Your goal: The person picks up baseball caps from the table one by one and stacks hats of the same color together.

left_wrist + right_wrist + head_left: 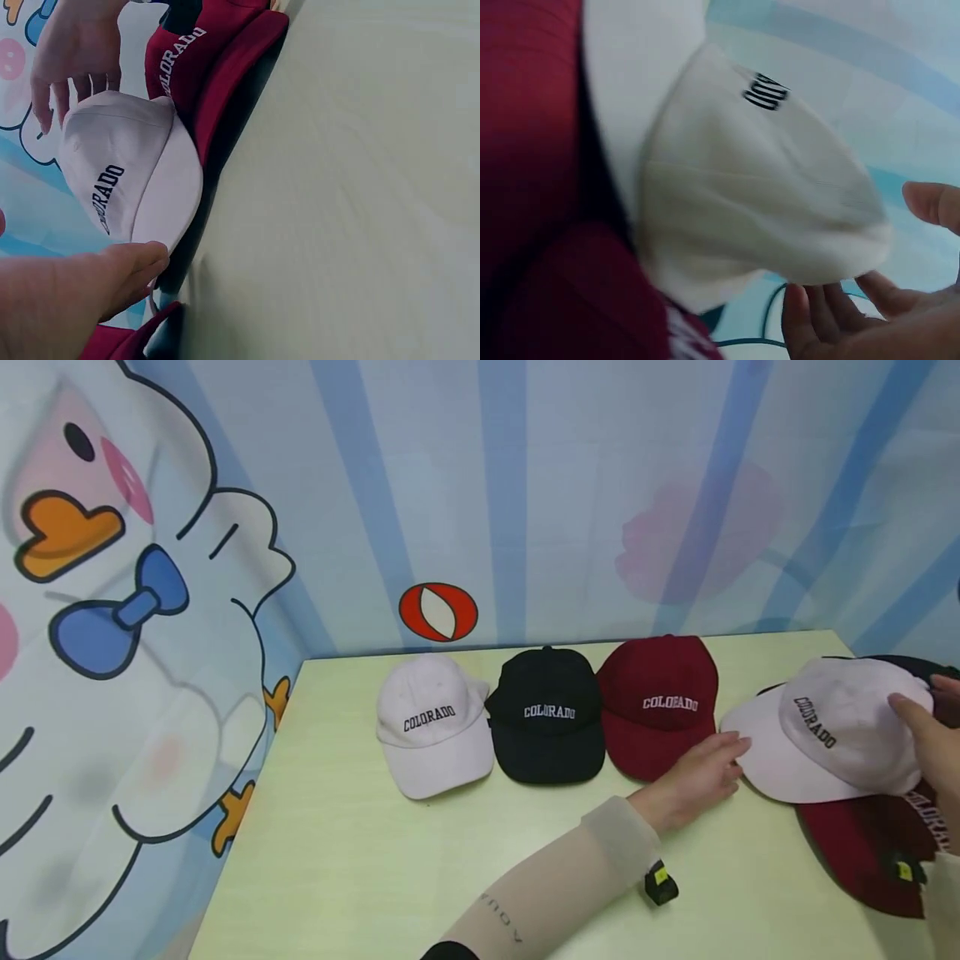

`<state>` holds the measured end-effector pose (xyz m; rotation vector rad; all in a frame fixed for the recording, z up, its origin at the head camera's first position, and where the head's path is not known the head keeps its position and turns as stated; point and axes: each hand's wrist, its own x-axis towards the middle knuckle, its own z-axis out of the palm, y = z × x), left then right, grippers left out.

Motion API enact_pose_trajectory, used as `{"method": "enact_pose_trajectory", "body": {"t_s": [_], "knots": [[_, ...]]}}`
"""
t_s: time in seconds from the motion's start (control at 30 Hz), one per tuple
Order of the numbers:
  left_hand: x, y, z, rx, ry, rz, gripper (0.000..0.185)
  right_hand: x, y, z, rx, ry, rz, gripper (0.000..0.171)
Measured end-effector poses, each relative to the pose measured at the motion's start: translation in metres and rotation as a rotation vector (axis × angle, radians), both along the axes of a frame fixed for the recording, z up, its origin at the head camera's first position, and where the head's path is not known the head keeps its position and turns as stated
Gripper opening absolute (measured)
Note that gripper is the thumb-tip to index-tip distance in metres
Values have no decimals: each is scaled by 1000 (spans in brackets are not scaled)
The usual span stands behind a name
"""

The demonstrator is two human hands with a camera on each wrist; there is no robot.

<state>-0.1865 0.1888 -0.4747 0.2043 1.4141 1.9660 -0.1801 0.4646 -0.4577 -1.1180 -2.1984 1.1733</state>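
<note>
A white cap [847, 727] lettered COLORADO lies over a dark red cap [862, 852] and a black cap [900, 662] at the table's right. My left hand [693, 781] touches the edge of its brim, fingers fairly straight, as the left wrist view also shows. Beside the crown is my right hand [937, 743]. In the right wrist view, the right fingertips [796, 300] are at the white cap's [750, 187] lower edge, and the thumb stands apart from the crown. Part of the right hand is outside the head view.
A row along the table's [375, 877] back holds another white cap [435, 727], another black cap [547, 718] and another dark red cap [660, 710]. A small black object with a yellow mark [660, 883] shows below the left wrist. A printed cloth backdrop [555, 510] hangs behind.
</note>
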Motion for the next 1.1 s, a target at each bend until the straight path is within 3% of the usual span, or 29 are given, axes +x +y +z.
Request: {"method": "enact_pose_trajectory", "body": {"t_s": [0.13,0.23,0.43,0.53,0.7,0.97,1.1], "knots": [[2,4,-2,-11,-22,31,50,13,-34,29,-85,-118,26,63],[2,7,-4,-19,-30,69,48,18,-50,43,-101,-147,75,67],[0,6,-8,21,-54,90,38,19,-50,40,-133,-72,206,66],[-1,2,-9,59,-71,66,34,20,-46,34,-140,7,263,62],[-1,-4,-6,101,-61,16,36,21,-46,33,-112,108,265,59],[1,-12,0,95,6,-38,38,29,-65,61,-107,94,232,56],[4,-18,3,91,37,-105,40,32,-64,64,-83,97,205,55]]}}
